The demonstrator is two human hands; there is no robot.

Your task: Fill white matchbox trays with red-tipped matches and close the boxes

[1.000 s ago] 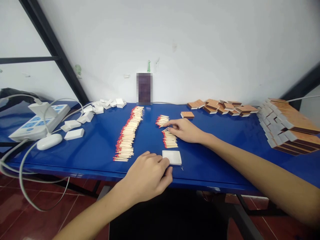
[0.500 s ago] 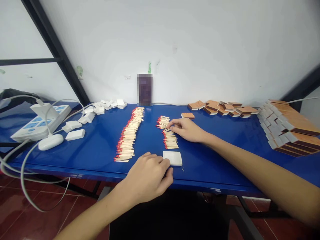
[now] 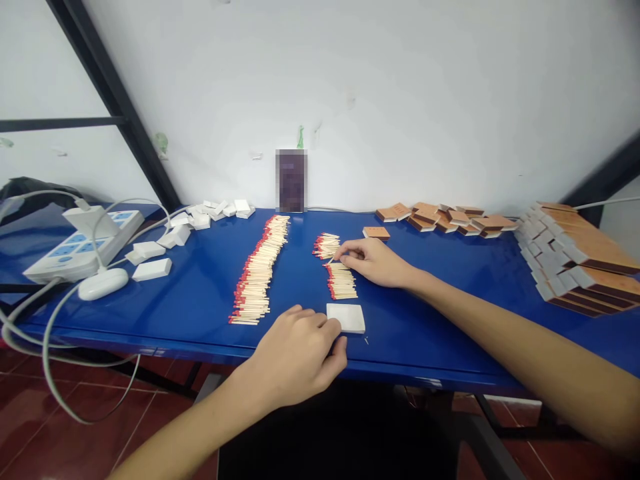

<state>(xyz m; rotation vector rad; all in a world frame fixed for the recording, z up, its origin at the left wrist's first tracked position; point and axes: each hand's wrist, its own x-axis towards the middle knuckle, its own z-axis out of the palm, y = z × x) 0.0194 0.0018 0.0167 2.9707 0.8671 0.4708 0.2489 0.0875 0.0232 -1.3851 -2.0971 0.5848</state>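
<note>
Thumb and index finger of my right hand (image 3: 373, 261) are pinched together over a short row of red-tipped matches (image 3: 341, 280), and a match (image 3: 331, 260) sticks out at the fingertips. Just beyond lies a smaller bunch of matches (image 3: 327, 245). My left hand (image 3: 303, 350) rests with curled fingers at the left edge of a white inner matchbox tray (image 3: 347, 318), holding it against the table; its fingertips are partly hidden. A long row of matches (image 3: 256, 273) runs to the left of both hands.
Orange matchboxes lie in a loose pile (image 3: 440, 217), one single matchbox (image 3: 376, 233) nearer. Stacked matchboxes (image 3: 575, 253) stand at the right. White trays (image 3: 200, 219) are scattered at the back left, beside a power strip (image 3: 83, 243) with cables. A match splinter lies near the table's front edge.
My right fingers have shifted slightly at the gap between the two match groups, where fewer loose matches now show. My left hand and the white tray stay put.
</note>
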